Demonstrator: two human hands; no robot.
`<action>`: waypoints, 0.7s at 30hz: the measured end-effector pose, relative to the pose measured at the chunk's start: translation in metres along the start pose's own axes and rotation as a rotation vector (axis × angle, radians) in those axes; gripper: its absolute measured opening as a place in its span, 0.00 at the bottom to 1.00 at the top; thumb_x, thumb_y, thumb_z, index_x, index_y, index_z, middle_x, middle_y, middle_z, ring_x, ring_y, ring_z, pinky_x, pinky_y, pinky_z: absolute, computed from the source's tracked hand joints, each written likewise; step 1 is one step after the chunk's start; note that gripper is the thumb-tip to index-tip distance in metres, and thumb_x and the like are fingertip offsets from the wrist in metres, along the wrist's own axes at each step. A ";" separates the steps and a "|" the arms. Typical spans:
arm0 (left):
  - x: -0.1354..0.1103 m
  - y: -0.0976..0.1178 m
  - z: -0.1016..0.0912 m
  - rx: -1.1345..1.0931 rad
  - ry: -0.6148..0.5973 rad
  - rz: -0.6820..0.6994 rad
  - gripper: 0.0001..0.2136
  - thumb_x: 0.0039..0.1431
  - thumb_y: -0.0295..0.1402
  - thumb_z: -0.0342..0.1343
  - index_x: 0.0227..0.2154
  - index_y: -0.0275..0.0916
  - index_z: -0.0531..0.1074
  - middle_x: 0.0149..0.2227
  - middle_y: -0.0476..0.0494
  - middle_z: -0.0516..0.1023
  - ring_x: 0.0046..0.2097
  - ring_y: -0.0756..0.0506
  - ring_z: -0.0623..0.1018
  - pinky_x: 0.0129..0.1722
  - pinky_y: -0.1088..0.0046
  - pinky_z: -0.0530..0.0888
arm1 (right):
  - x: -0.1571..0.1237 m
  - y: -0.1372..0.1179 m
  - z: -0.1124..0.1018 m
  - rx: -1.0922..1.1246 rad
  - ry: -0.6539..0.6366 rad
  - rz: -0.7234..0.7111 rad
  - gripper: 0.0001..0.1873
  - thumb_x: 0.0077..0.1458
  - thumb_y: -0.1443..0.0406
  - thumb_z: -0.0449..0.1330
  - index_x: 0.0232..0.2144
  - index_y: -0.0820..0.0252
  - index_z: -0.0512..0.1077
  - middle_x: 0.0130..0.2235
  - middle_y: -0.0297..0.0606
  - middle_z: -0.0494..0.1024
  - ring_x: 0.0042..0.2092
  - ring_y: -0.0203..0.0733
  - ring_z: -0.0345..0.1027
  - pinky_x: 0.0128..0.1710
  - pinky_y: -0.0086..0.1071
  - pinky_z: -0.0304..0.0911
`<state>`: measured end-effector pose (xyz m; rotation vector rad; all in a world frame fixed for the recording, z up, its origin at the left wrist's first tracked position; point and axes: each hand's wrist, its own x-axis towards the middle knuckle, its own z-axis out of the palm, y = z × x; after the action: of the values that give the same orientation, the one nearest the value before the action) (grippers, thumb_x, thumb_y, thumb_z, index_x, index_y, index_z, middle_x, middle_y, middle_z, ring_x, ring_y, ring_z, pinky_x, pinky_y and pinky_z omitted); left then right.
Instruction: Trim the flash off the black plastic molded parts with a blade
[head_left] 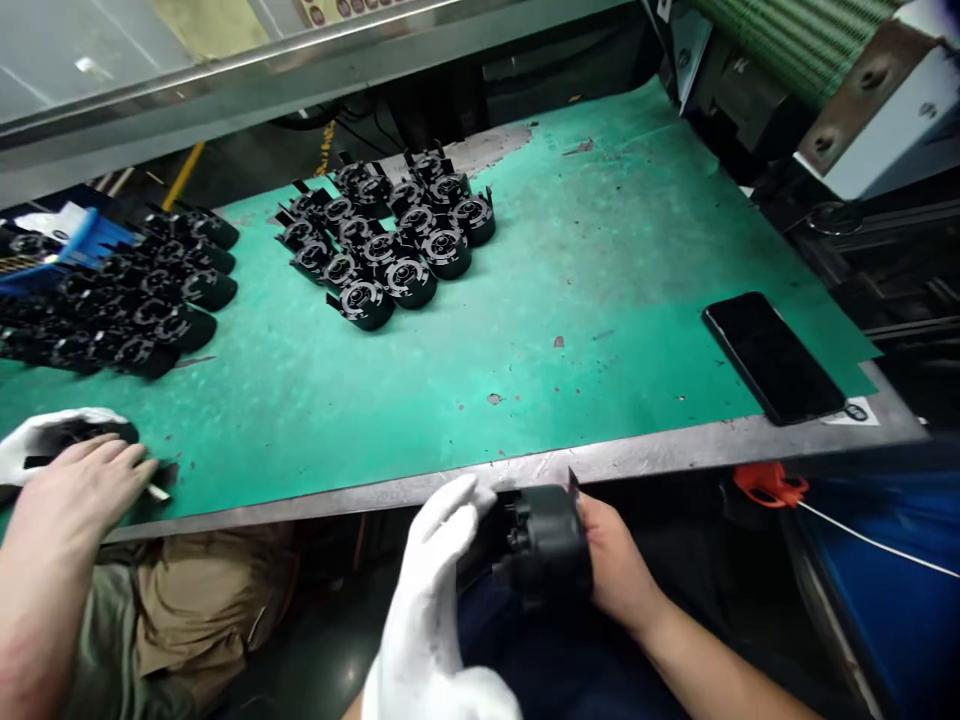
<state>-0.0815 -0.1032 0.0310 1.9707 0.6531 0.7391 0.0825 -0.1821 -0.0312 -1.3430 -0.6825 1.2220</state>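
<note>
Gripping a black part (pixel 553 545) by its right side, the bare right hand (pixel 621 562) has its fingers closed on the casing, low in front of the counter and over the wearer's lap. And here's the left hand (pixel 433 575) in its white glove, just across on the part's other side: fingers reaching up, thumb well apart from them, a wide shape, though whether the fingertips touch the part I cannot tell.

Just beyond runs the bare metal edge (pixel 450 492) of the counter, its top covered by a worn green mat (pixel 615 370). Over to the right, an orange-red tool (pixel 772 486) with a white cord sits beside a blue bin (pixel 892 600). Above it, a dark phone (pixel 776 358) lies face up near the corner, one end by a small white label (pixel 861 411).

Away on the left, a co-worker's gloved hand (pixel 64 425) and bare hand (pixel 94 480) are at a dark item. Farther back, a cluster of black parts (pixel 409 280) stands mid-counter, another batch (pixel 202 290) to its left beside a blue basket (pixel 84 238). Beyond them all, a long metal rail (pixel 315 80) crosses, and a green belt (pixel 795 45) shows at top right.
</note>
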 end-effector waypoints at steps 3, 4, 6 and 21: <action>0.006 -0.012 -0.008 0.000 -0.056 0.008 0.44 0.49 0.52 0.68 0.66 0.48 0.57 0.69 0.33 0.53 0.70 0.28 0.57 0.65 0.44 0.63 | 0.015 -0.003 0.010 0.168 -0.086 0.135 0.07 0.57 0.66 0.58 0.26 0.58 0.69 0.23 0.29 0.65 0.26 0.34 0.55 0.26 0.27 0.54; 0.009 -0.017 -0.009 -0.011 -0.065 0.007 0.42 0.50 0.49 0.69 0.66 0.49 0.58 0.68 0.34 0.55 0.69 0.28 0.58 0.65 0.43 0.63 | 0.018 -0.002 0.015 0.204 -0.104 0.161 0.07 0.55 0.67 0.59 0.25 0.58 0.67 0.22 0.27 0.62 0.24 0.32 0.51 0.24 0.26 0.51; 0.016 -0.026 -0.009 -0.052 -0.014 -0.006 0.35 0.54 0.44 0.67 0.63 0.50 0.63 0.66 0.35 0.61 0.67 0.31 0.63 0.65 0.44 0.64 | 0.021 0.001 0.023 0.263 -0.154 0.200 0.07 0.53 0.68 0.60 0.24 0.59 0.66 0.22 0.27 0.61 0.24 0.30 0.48 0.23 0.26 0.47; 0.012 -0.019 -0.014 0.477 0.144 -0.173 0.31 0.55 0.36 0.66 0.61 0.42 0.63 0.60 0.34 0.68 0.61 0.35 0.71 0.61 0.50 0.71 | 0.001 0.012 0.020 0.126 -0.164 0.295 0.15 0.64 0.58 0.54 0.48 0.57 0.71 0.30 0.31 0.65 0.28 0.34 0.52 0.25 0.27 0.51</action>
<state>-0.0863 -0.0780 0.0230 2.2615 1.1574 0.6638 0.0615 -0.1772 -0.0395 -1.2777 -0.5221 1.5987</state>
